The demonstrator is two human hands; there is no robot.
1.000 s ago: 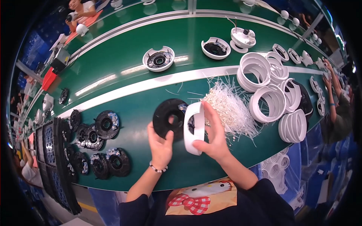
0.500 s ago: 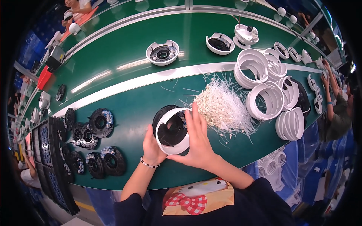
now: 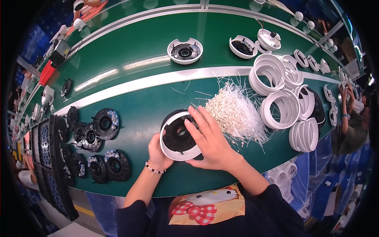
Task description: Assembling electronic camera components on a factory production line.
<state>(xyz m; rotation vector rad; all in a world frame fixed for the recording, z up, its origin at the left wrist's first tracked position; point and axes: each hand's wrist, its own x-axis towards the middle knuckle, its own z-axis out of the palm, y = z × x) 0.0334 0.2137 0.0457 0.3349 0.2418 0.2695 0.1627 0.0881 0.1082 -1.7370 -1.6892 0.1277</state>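
**A:** In the head view, where does the piece sit against the hands?

**B:** The black disc lies flat on the green table, right in front of the person, with the white ring seated around its rim. Both hands are on it. The left hand comes from the near-left side, fingers curled against the ring's lower-left edge. The right hand lies over the right half, fingers spread flat and pressing down, tips reaching towards the central hole.

**A:** Any long axis?

**B:** None; it is round, so only the centre matters. The right hand covers more of it; the left only steadies the rim.

**A:** What surrounds it?

**B:** The heap of white strips lies just beyond the right fingers, stacked white rings further right, more black discs well off to the left.
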